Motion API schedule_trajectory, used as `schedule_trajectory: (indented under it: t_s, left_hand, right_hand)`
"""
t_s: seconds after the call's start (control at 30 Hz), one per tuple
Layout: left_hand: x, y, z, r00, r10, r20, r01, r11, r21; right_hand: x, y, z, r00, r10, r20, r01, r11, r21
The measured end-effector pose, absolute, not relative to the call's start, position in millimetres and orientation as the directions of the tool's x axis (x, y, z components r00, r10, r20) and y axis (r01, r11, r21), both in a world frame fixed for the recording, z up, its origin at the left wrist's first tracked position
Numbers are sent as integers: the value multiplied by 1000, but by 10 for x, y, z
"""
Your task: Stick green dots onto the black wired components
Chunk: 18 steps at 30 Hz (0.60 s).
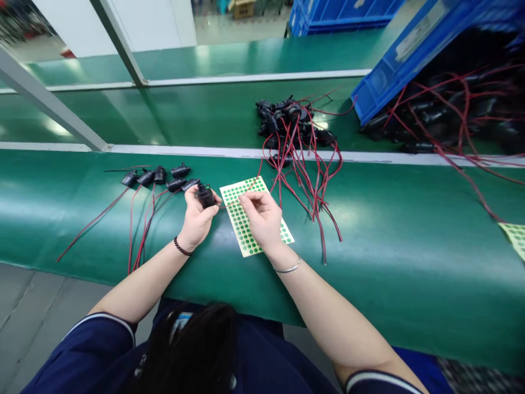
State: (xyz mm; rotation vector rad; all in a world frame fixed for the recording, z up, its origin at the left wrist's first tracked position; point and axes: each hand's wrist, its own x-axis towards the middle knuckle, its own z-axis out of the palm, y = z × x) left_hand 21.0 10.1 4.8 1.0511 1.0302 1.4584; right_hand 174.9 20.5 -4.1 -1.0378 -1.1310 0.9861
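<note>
My left hand [197,218] is wrapped round a black cylindrical part [205,196], which has a stepped end and looks like a small pump. A bit of green shows at its top. A thin red lead runs from beside this part toward my right hand [261,216]. The right thumb and forefinger are pinched together over a pale sheet of round green stickers [249,241]; what lies between the fingertips is too small to make out. The sheet lies flat on the green bench, partly covered by the right hand. Several similar black parts [159,175] with red leads lie left of my left hand.
A heap of black parts [283,123] with tangled red leads lies beyond the sheet, across a white strip. A tilted blue crate [394,65] at right spills more parts. Another sticker sheet [515,236] shows at the right edge. Grey metal posts [53,101] rise at left.
</note>
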Motion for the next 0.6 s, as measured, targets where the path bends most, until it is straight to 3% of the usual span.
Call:
schedule_trajectory:
  t_s: [0.23, 0.37, 0.5, 0.57, 0.6]
  left_hand:
    - [-78, 170, 530, -246, 966, 75, -537, -201, 819]
    - [-547, -5, 980, -353, 928, 116, -509, -295, 809]
    - [-1225, -85, 1205, -477, 841, 257, -237, -405, 883]
    - [-1479, -29, 1118, -534, 763, 366, 79, -386, 919]
    - [-1563, 15, 1028, -539, 751, 382, 247, -293, 924]
  right_hand:
    - [1873, 414, -175, 337, 927, 164, -134, 219, -966]
    - [1929, 435, -185, 353, 919, 174, -128, 232, -964]
    - [1950, 459, -161, 386, 897, 213, -89, 266, -960]
    - [1944, 474, -168, 381, 898, 220, -72, 266, -961]
    - [1940, 478, -178, 372, 901, 223, -60, 263, -963]
